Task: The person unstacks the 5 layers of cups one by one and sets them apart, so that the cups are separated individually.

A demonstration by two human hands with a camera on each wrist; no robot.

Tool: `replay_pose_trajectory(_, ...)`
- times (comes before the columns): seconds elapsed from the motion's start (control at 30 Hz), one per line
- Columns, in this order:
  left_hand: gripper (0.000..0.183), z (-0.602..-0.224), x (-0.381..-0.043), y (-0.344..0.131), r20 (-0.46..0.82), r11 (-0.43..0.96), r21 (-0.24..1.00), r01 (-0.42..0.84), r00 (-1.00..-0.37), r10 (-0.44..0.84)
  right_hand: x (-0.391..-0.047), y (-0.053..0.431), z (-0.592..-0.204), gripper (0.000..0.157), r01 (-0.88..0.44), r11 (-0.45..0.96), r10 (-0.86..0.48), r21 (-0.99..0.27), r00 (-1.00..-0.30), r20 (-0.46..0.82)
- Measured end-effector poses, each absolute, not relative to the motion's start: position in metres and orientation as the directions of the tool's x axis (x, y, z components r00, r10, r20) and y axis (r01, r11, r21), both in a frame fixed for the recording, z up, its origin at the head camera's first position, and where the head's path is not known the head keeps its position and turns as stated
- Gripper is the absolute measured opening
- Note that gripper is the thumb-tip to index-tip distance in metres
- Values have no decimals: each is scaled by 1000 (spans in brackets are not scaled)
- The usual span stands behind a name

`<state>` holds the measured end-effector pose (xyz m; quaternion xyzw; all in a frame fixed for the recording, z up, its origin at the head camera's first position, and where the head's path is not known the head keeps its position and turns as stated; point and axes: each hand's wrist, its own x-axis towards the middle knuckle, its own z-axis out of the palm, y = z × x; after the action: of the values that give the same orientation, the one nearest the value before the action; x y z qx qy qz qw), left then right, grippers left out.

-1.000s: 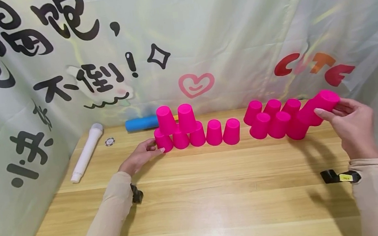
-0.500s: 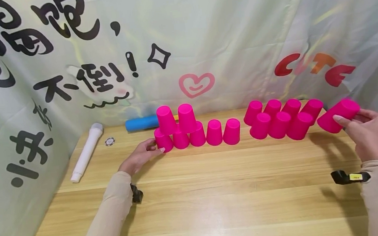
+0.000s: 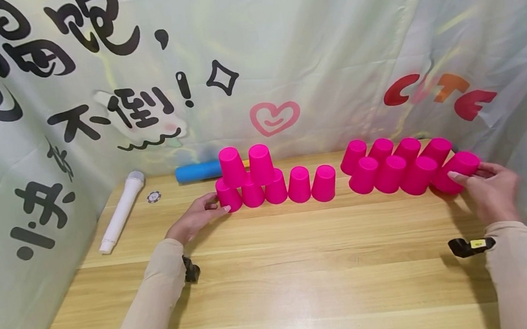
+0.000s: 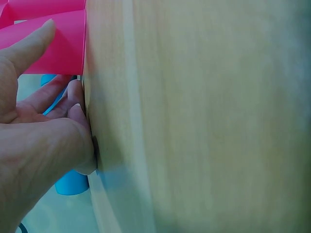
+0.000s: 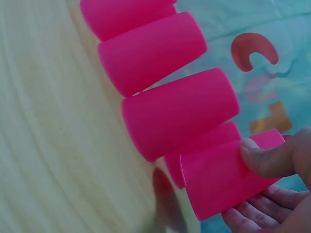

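Observation:
My right hand [image 3: 494, 191] grips a pink plastic cup [image 3: 457, 171], thumb in front and fingers behind. The cup is mouth-down and tilted, at the right end of the front row. In the right wrist view, the rim of this held cup [image 5: 223, 179] is off the table, overlapping a cup behind. My left hand [image 3: 196, 217] holds the leftmost bottom cup [image 3: 228, 196] of the other group, thumb across its front and fingers at its far side. Two upside-down cups, one of them an upper cup [image 3: 232, 169], stand on that bottom row.
Two rows of inverted pink cups [image 3: 391, 175] stand at the right. A blue cylinder [image 3: 197, 172] lies behind the left group. A white microphone-shaped object [image 3: 121, 214] and a small round chip [image 3: 153, 197] lie at the left of the wooden table [image 3: 304, 278]. A printed curtain [image 3: 327, 34] hangs behind.
My right hand lifts a cup off the back right cup, carries it right, then brings it lower and back left to the front row's end. My left hand stays in place.

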<state>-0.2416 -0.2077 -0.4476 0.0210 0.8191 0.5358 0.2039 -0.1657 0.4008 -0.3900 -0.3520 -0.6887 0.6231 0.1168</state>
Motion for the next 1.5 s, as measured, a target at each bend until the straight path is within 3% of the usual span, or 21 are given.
replay_pose_trajectory(0.13, 73, -447, -241, -207, -317, 423, 886, -190, -913, 255, -171, 399, -395, 98, 362, -13, 641, -932, -713, -286)
replay_pose_trajectory(0.53, 73, -446, -241, -208, -317, 398, 896, -198, -912, 260, -179, 394, -408, 55, 317, -92, 655, -944, -695, -297)
replay_pose_trajectory(0.63, 73, -446, -242, -208, -313, 395, 898, -196, -914, 258, -179, 393, -408, 51, 308, -102, 657, -946, -693, -296)
replay_pose_trajectory(0.9, 71, -446, -241, -208, -307, 382, 904, -193, -914, 264, -177, 391, -402, 58, 219, -177, 649, -960, -707, -281)
replay_pose_trajectory(1.13, 69, -446, -240, -208, -303, 388, 903, -185, -915, 266, -170, 382, -375, 53, 162, -115, 652, -980, -732, -198)
replay_pose_trajectory(1.33, 70, -446, -240, -208, -304, 399, 899, -182, -914, 267, -169, 365, -353, 85, 162, -8, 634, -987, -762, -130)
replay_pose_trajectory(1.5, 67, -446, -240, -208, -301, 390, 903, -183, -915, 267, -169, 342, -341, 87, 127, 98, 570, -987, -820, -49)
